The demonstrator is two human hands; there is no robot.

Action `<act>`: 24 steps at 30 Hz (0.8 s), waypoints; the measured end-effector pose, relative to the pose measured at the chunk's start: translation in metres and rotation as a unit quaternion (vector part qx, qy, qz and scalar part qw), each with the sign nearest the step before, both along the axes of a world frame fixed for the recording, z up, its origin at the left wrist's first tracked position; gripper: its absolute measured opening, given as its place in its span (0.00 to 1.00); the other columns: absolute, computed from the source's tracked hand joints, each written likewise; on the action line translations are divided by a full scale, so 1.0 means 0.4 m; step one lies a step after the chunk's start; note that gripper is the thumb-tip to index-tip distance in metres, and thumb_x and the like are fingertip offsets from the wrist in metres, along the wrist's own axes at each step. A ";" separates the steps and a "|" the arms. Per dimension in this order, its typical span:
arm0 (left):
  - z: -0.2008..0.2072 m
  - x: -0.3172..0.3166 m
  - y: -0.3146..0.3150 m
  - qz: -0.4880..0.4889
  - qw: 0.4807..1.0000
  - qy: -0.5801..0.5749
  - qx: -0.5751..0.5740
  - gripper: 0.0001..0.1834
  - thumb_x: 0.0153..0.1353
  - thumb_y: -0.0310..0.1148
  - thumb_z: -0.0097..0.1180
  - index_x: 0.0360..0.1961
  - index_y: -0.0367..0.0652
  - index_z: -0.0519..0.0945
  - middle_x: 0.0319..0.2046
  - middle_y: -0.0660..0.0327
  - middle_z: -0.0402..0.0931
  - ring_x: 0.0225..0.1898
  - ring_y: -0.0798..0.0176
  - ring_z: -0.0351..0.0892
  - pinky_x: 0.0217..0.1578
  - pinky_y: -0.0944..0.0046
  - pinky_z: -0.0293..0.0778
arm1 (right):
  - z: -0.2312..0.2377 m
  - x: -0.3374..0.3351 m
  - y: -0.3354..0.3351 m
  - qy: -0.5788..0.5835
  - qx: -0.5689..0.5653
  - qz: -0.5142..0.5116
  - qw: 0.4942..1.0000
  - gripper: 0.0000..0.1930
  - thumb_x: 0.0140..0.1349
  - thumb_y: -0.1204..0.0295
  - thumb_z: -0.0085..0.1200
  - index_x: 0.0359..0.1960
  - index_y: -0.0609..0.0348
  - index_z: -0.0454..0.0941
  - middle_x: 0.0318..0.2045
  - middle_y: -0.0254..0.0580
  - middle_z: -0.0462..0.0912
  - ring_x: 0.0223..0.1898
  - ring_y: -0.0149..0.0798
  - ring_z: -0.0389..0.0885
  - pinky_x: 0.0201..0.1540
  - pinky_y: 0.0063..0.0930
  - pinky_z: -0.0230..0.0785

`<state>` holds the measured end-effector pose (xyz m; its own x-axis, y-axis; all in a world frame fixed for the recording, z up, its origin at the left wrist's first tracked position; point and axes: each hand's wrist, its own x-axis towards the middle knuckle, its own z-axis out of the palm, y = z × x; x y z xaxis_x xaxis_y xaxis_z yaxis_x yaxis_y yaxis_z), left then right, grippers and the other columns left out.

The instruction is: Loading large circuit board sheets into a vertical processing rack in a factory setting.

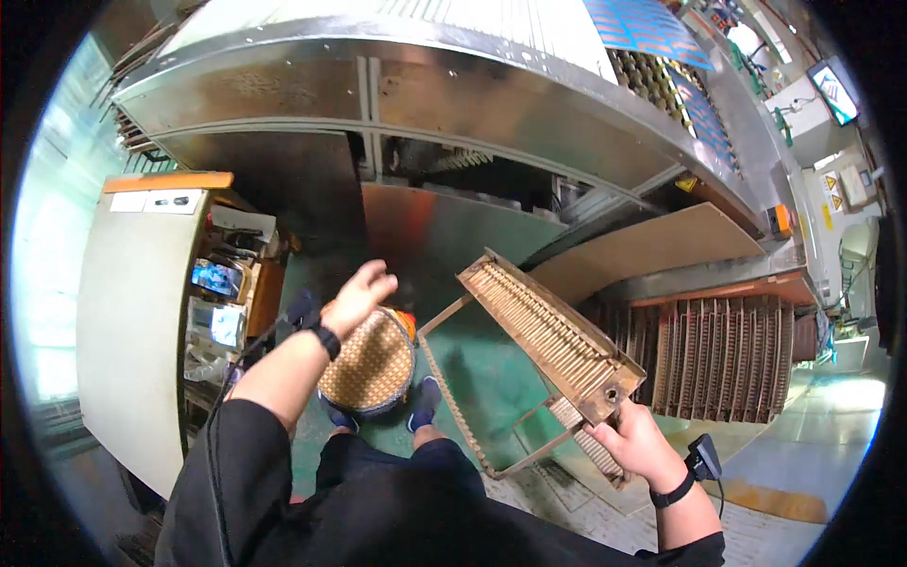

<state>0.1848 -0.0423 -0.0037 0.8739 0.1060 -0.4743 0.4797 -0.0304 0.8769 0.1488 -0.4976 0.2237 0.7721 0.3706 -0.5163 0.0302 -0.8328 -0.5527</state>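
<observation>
My right hand is closed round the near end of a slotted metal rack. The rack is brownish-yellow, with a long row of ridges along its upper bar and a thin open frame reaching down toward the floor on its left. It is tilted, its far end pointing away and to the left. My left hand hangs in the air with its fingers apart, holding nothing. Below that hand stands a round stool with a tan patterned seat, between my feet.
A long metal machine spans the far side, with blue patterned panels on its upper right. Several similar slotted racks stand in a row at the right. On the left is a pale cabinet with cluttered shelves.
</observation>
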 end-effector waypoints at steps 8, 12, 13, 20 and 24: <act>0.356 -0.289 0.088 -0.010 0.990 -0.129 -0.062 0.26 0.72 0.38 0.56 0.66 0.38 0.70 0.58 0.56 0.74 0.61 0.63 0.71 0.64 0.60 0.67 | 0.354 -0.008 0.281 -0.034 0.151 0.013 0.988 0.24 0.64 0.64 0.65 0.54 0.70 0.72 0.26 0.43 0.82 0.26 0.31 0.79 0.31 0.29 0.73; 0.598 -0.471 0.226 0.008 0.936 -0.307 0.171 0.22 0.73 0.39 0.49 0.63 0.39 0.74 0.64 0.52 0.72 0.68 0.53 0.67 0.70 0.56 0.59 | 0.515 -0.020 0.538 -0.090 0.300 0.125 0.941 0.19 0.67 0.65 0.61 0.53 0.65 0.76 0.36 0.37 0.83 0.38 0.26 0.77 0.43 0.26 0.73; 0.614 -0.525 0.262 0.020 0.927 -0.321 0.194 0.22 0.74 0.40 0.45 0.62 0.39 0.75 0.63 0.52 0.72 0.69 0.52 0.66 0.71 0.54 0.57 | 0.559 -0.029 0.617 -0.061 0.291 0.134 0.945 0.18 0.67 0.64 0.61 0.51 0.65 0.77 0.34 0.34 0.82 0.36 0.25 0.75 0.40 0.25 0.71; 0.724 -0.929 0.483 0.361 0.814 -0.439 0.119 0.24 0.76 0.42 0.37 0.56 0.35 0.78 0.64 0.49 0.72 0.70 0.50 0.64 0.72 0.50 0.55 | 0.850 -0.259 1.078 -0.149 0.275 0.422 0.851 0.19 0.70 0.60 0.61 0.46 0.68 0.80 0.25 0.28 0.78 0.28 0.22 0.74 0.29 0.22 0.68; 0.701 -1.179 0.587 0.446 0.728 -0.506 0.122 0.23 0.77 0.45 0.43 0.63 0.38 0.72 0.65 0.54 0.70 0.69 0.54 0.64 0.71 0.52 0.57 | 0.948 -0.472 1.261 -0.276 0.285 0.541 0.742 0.18 0.69 0.61 0.58 0.35 0.69 0.80 0.16 0.43 0.74 0.22 0.36 0.78 0.27 0.31 0.71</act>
